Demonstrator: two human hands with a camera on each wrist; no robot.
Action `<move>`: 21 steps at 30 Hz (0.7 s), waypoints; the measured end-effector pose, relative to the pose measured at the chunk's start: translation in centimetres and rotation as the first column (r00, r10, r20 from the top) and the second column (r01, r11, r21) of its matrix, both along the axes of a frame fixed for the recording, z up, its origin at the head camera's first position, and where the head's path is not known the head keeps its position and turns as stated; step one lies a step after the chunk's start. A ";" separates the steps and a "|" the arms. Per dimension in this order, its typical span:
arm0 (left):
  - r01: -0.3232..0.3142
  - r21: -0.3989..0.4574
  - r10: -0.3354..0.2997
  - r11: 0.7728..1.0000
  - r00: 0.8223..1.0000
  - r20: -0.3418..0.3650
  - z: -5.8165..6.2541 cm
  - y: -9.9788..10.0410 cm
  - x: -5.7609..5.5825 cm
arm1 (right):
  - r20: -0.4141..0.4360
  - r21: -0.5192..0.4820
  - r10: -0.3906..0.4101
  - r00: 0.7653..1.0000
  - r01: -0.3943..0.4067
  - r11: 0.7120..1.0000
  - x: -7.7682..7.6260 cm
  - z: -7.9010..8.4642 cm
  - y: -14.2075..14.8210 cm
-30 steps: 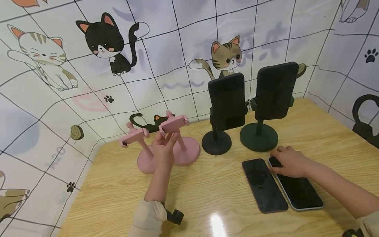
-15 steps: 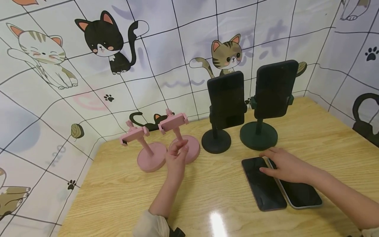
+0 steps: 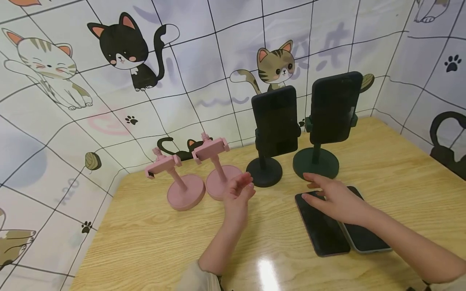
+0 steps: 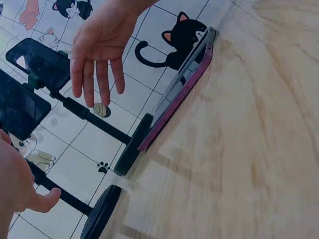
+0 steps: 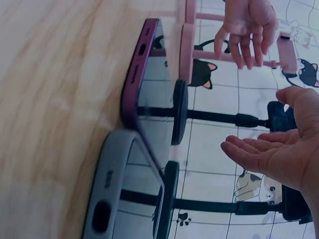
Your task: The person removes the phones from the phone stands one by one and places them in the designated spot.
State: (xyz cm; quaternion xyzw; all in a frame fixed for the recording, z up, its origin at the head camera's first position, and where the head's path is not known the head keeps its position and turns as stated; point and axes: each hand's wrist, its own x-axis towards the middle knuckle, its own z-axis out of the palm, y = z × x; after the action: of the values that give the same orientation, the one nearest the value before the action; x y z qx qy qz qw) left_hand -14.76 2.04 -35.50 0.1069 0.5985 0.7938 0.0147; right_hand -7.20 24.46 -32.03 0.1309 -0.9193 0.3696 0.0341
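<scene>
My left hand (image 3: 238, 200) hovers with relaxed fingers in front of the right-hand pink phone stand (image 3: 210, 149), overlapping its base in the head view. A second pink stand (image 3: 185, 192) is at its left; both clamps hold no phone. My right hand (image 3: 340, 200), fingers extended and holding nothing, is above two phones lying flat side by side: a maroon-edged phone (image 3: 322, 228) and a pale-edged phone (image 3: 365, 236), partly hidden by the hand. In the right wrist view a gap shows between my right hand (image 5: 291, 149) and the maroon-edged phone (image 5: 133, 84).
Behind the flat phones, a black stand (image 3: 265, 171) and a dark green stand (image 3: 316, 161) each carry an upright phone, the black stand's phone (image 3: 275, 123) and the green stand's phone (image 3: 335, 111). A wall sheet (image 3: 204, 76) with cartoon cats borders the wooden table (image 3: 145, 242).
My left hand has left the right pink stand's clamp and come down and to the right. My right hand has lifted off the pale-edged phone and shifted left over the maroon-edged one.
</scene>
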 end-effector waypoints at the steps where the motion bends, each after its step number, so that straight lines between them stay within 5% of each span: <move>1: 0.008 0.005 -0.008 1.000 1.000 0.004 0.1 0.1 0.1 | 0.005 -0.023 -0.004 1.000 0.005 1.000 0.0 0.1 -0.2; 14: 0.063 0.056 -0.066 0.996 0.996 0.056 1.9 1.4 -0.2 | 0.065 -0.251 -0.116 0.991 0.128 0.960 -2.7 1.7 -2.3; 21: 0.076 0.001 -0.076 0.997 0.997 0.023 2.9 2.0 -1.3 | 0.076 -0.372 -0.261 0.962 0.270 0.888 -4.3 2.5 -3.1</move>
State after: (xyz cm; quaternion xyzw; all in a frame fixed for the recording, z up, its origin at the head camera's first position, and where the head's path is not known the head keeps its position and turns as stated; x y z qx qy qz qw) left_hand -16.10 4.04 -32.60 0.1205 0.5935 0.7940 0.0518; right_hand -11.48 21.36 -29.52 -0.0095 -0.8399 0.5338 0.0978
